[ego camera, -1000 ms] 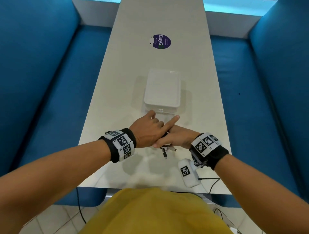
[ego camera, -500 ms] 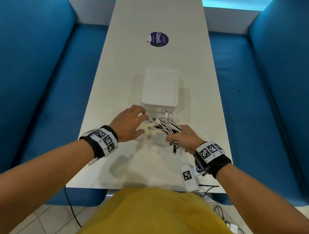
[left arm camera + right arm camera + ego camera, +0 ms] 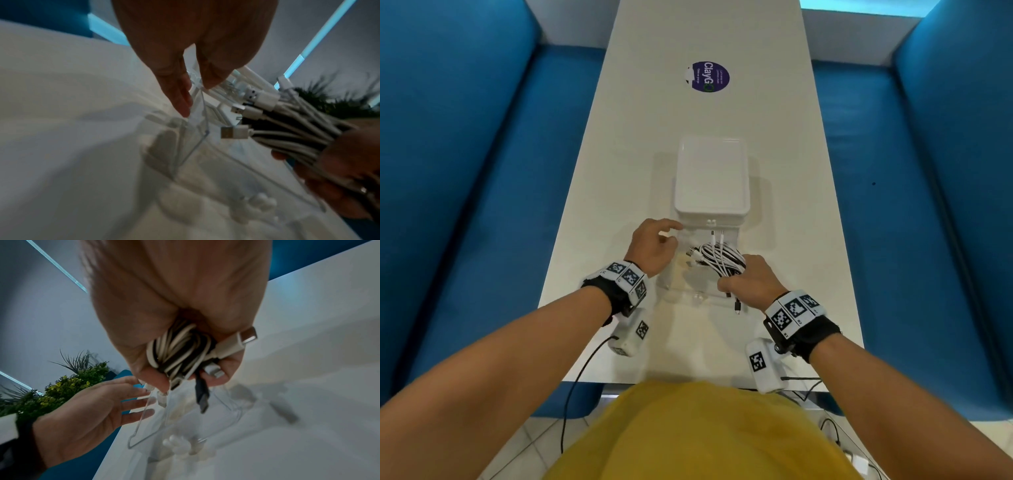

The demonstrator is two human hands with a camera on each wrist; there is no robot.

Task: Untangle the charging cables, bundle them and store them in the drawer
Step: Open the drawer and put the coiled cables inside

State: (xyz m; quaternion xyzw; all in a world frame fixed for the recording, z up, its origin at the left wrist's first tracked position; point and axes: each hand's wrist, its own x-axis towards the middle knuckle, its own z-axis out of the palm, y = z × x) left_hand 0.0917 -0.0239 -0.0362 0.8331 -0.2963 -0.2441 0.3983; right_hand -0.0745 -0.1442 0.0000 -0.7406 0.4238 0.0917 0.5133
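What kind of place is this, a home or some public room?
Probably a public seating booth, such as a café, canteen or office lounge. A long white table stands between two blue upholstered benches, a round purple sticker lies on the tabletop, and decorative green plants stand nearby.

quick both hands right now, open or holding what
Left hand: open, fingers relaxed by the clear drawer side, holding nothing.
Right hand: closed around the cable bundle.

A long white rectangular table (image 3: 626,144) carries a white plastic drawer box (image 3: 711,178), its clear drawer (image 3: 688,291) pulled out, and a round purple sticker (image 3: 708,76).
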